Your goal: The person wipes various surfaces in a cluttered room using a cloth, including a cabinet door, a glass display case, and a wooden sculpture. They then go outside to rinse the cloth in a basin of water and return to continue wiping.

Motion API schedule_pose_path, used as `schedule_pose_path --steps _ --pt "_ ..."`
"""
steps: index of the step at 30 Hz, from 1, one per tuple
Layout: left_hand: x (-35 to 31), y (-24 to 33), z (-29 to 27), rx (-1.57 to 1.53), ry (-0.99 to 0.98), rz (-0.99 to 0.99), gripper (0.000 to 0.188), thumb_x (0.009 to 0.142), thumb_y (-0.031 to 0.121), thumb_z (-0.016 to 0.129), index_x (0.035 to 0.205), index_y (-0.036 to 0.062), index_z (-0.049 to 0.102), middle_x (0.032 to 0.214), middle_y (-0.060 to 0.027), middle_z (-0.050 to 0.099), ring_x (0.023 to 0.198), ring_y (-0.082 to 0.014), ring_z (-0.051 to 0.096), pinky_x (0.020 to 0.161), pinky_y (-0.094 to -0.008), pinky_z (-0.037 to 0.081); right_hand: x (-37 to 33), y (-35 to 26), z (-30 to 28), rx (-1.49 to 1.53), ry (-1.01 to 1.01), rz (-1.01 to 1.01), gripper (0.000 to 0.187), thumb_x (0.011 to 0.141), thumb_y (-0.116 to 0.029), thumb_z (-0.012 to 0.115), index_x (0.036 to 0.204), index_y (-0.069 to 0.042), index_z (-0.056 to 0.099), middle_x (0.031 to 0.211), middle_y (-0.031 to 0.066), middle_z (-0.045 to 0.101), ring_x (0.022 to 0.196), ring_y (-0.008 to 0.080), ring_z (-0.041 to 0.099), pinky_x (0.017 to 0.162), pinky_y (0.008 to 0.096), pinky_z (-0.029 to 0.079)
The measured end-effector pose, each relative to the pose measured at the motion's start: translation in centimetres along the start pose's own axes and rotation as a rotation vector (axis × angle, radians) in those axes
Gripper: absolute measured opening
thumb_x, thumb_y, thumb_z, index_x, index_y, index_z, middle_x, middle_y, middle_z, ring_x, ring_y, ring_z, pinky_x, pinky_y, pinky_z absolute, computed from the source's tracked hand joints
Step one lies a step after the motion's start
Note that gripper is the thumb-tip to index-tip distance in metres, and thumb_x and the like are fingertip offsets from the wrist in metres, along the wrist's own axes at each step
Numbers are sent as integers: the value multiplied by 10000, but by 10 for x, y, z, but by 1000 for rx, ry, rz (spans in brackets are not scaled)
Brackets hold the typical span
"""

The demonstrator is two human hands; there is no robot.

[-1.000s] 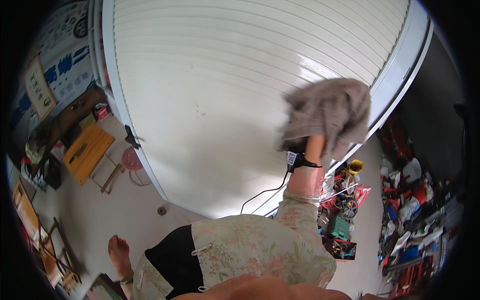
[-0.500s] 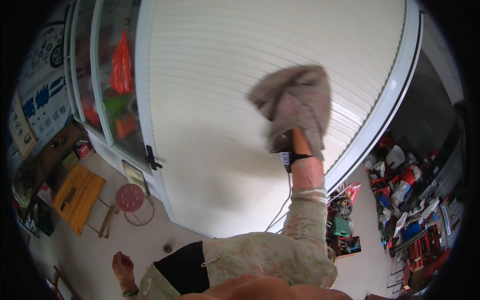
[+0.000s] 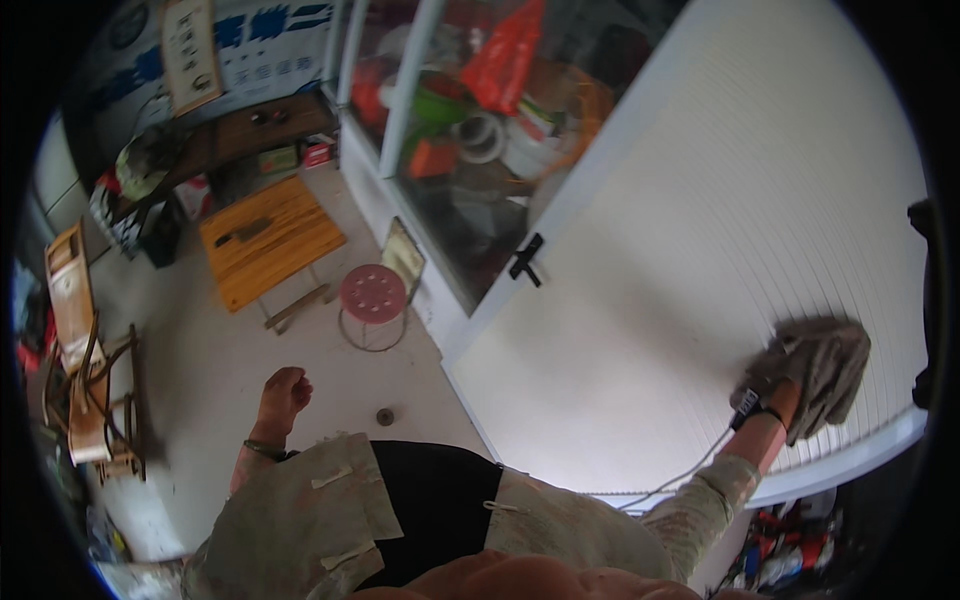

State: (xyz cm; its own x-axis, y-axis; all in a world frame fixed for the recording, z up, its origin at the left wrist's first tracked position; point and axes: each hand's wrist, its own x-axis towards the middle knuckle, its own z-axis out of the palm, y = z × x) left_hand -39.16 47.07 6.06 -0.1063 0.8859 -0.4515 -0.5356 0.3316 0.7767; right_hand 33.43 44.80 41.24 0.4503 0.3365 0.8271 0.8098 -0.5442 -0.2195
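A brown-grey cloth [image 3: 828,368] lies against the white ribbed door panel [image 3: 640,330], toward its right side. My right hand [image 3: 786,398] is pressed into the cloth, which hides most of the fingers. On that wrist sits a black strap with a small labelled device [image 3: 745,405], and a thin cable runs from it toward my body. My left hand [image 3: 284,400] hangs out to the left over the floor, its fingers curled in and nothing seen in them. A band circles the left wrist.
A black handle [image 3: 526,260] juts from the door's left edge. Left of the door stand a round pink stool [image 3: 373,294], a low wooden table [image 3: 272,240] and a wooden chair [image 3: 85,350]. Several items pile up at the lower right [image 3: 800,540]. Glass panes show a red bag [image 3: 505,60].
My view has swung left, bringing the table and chair further in. My right hand and the cloth now sit lower on the door panel. The left hand stays curled at my side.
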Motion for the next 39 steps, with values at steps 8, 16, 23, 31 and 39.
schedule_pose_path --steps 8,16,23,31,39 --pt "14 -15 -3 -44 93 5 164 903 219 578 963 73 618 834 -33 613 779 -151 610 697 -302 522 -2 -69 112 36 -55 -122 188 928 -255 543 866 -105 640 794 96 650 655 240 591 577 392 493" --pt "-4 -34 31 -89 171 1 158 936 204 556 968 58 606 842 -35 611 781 -148 608 720 -287 509 -37 -204 227 237 -119 -325 198 929 -257 550 848 -99 637 789 88 649 644 224 587 566 385 489" --pt "-76 -66 3 -203 488 88 191 937 242 550 996 69 605 867 -15 613 813 -122 607 755 -275 503 -142 -326 297 468 -194 -553 209 930 -260 557 832 -93 634 784 81 648 634 211 583 556 379 487" --pt "-137 -69 -63 -360 729 165 182 927 274 566 974 103 604 874 7 613 816 -98 604 760 -260 493 -303 -426 310 637 -380 -840 222 931 -263 564 814 -86 631 778 74 646 622 195 578 544 372 483" --pt "-191 -79 -170 -542 937 258 172 910 260 576 977 103 593 856 10 604 788 -104 600 736 -257 483 -426 -463 293 340 -1002 -1208 237 932 -266 572 797 -79 629 772 66 645 611 179 574 533 365 480"
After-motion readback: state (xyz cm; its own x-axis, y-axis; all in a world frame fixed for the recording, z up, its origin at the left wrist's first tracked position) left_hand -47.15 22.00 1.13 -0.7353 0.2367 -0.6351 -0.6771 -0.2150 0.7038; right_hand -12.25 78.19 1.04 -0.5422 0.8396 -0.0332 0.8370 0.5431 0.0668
